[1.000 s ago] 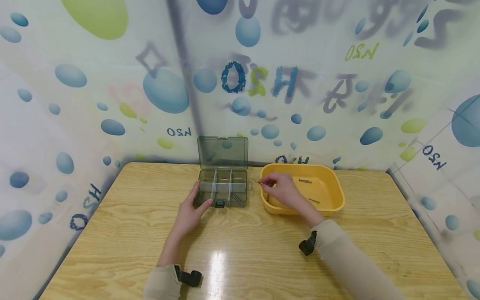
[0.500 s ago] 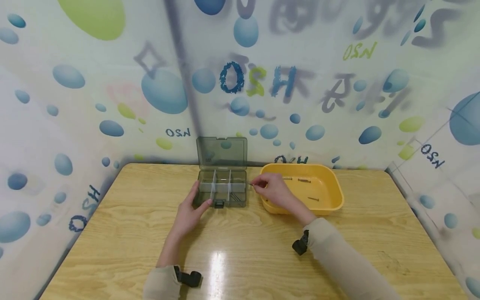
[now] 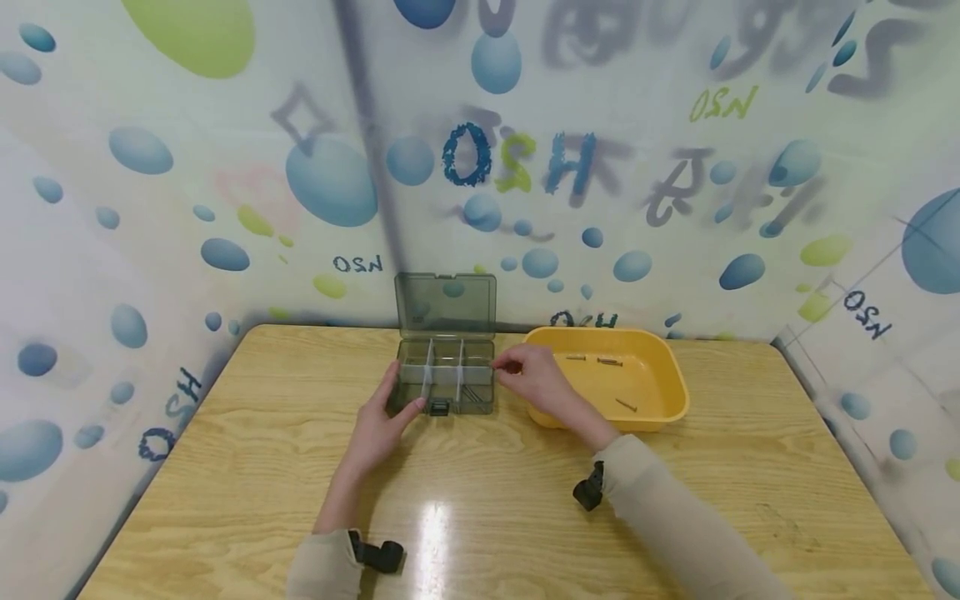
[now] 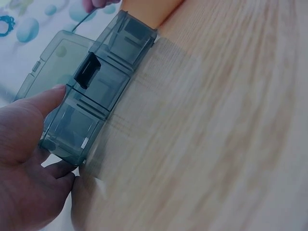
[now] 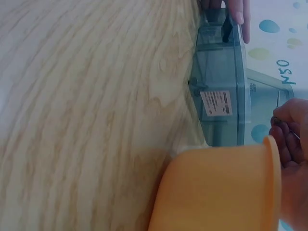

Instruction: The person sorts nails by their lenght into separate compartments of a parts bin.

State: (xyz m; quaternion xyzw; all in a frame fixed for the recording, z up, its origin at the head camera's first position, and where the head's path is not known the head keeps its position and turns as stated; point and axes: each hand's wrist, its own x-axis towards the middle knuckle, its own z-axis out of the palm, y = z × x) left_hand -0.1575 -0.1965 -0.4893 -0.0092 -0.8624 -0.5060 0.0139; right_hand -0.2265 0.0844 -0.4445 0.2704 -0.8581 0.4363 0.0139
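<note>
A smoky clear compartment box (image 3: 446, 375) stands on the table with its lid (image 3: 446, 305) raised. My left hand (image 3: 377, 427) grips its left front corner, thumb on the front edge by the black latch (image 4: 87, 70) and fingers round the side. Several screws (image 3: 471, 393) lie in the front right compartment. My right hand (image 3: 536, 379) is at the box's right edge, over the left rim of the yellow tray (image 3: 660, 400). Thumb and fingertips pinch a thin metal screw (image 5: 278, 99), mostly hidden in the head view; its thin shaft (image 4: 84, 21) shows in the left wrist view.
Inside the yellow tray lie a few loose screws (image 3: 610, 362), with one screw (image 3: 626, 405) near the front. The wooden table (image 3: 480, 500) meets a patterned wall (image 3: 630, 208) right behind box and tray. A white label (image 5: 216, 103) is on the box's right side.
My right hand has moved left with the screw, from the yellow tray's left rim to the compartment box's right edge. My left hand has stayed on the box.
</note>
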